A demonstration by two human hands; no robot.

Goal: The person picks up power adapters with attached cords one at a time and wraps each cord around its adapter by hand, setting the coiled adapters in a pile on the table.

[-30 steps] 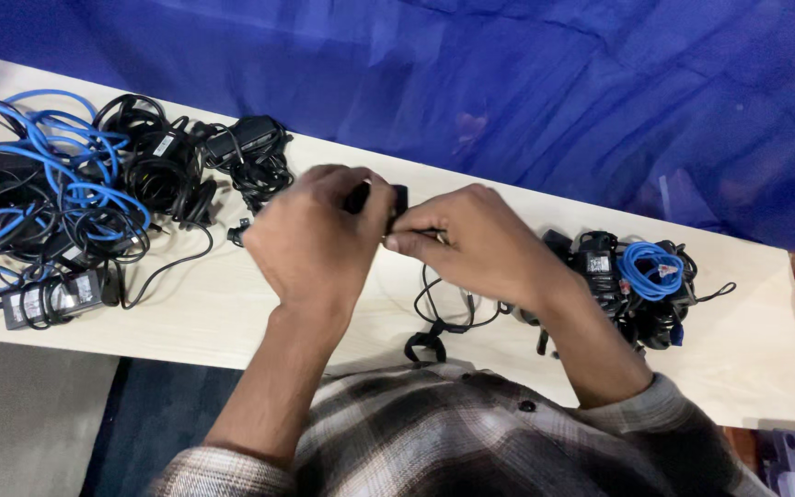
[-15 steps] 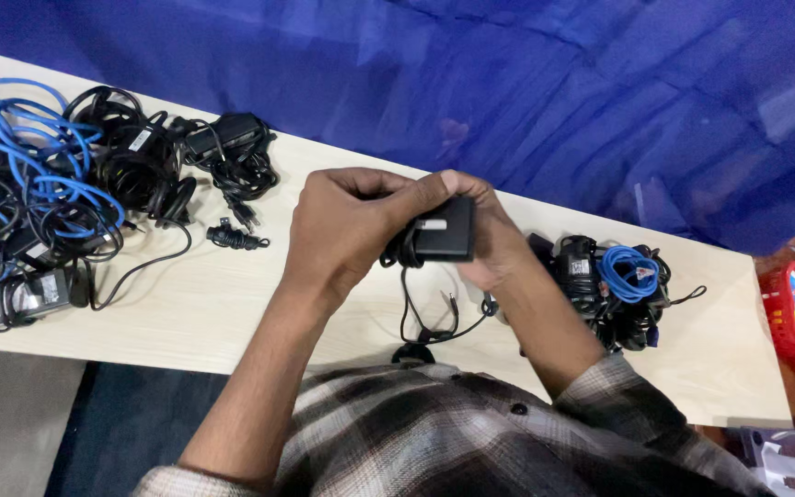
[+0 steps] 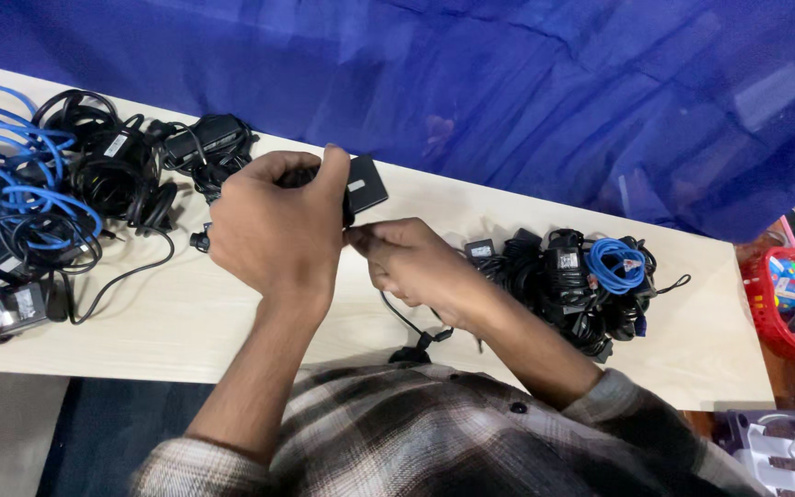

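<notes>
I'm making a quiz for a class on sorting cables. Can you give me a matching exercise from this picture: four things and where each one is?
Things:
1. black adapter
2. blue cable tangle
3. red basket
4. small blue coil

Places:
a. far left of the table
b. on the black pile right of the hands
c. in the left hand
d. off the table's right end

Pairs: 1-c, 2-a, 3-d, 4-b

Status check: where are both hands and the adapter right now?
Left hand grips black power adapter above table. Right hand pinches its cord just below. Nothing between them.
</notes>
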